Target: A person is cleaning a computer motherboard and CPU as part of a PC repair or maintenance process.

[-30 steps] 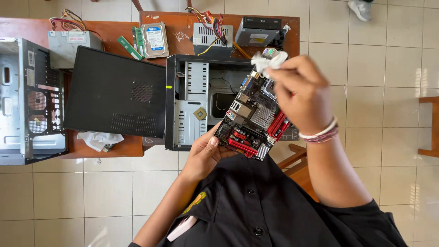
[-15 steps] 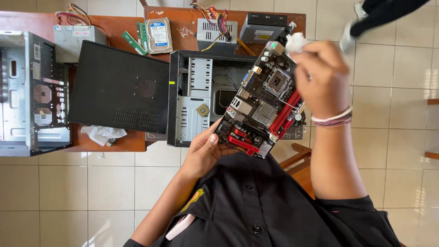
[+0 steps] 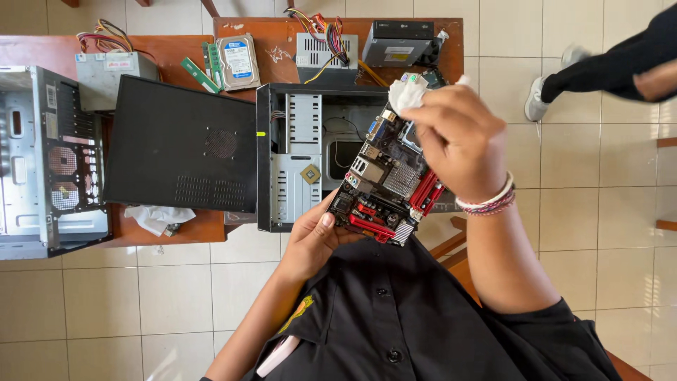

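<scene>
My left hand (image 3: 314, 240) grips the near left edge of a black motherboard (image 3: 384, 187) with red slots and holds it tilted above my lap. My right hand (image 3: 462, 141) pinches a crumpled white tissue (image 3: 407, 93) and presses it on the far end of the board. Bracelets ring my right wrist. Just behind the board stands an open black computer case (image 3: 296, 152) with its metal inner frame showing.
A black side panel (image 3: 180, 144) lies on the brown table (image 3: 183, 53). A second grey case (image 3: 49, 159) sits far left. A hard drive (image 3: 238, 62), memory sticks, two power supplies (image 3: 321, 53) and an optical drive (image 3: 402, 42) lie behind. Another person's leg (image 3: 606, 70) crosses the tiled floor.
My right hand with the tissue has slid back and forth over the far end of the board. The other person's leg has moved further into view at the upper right.
</scene>
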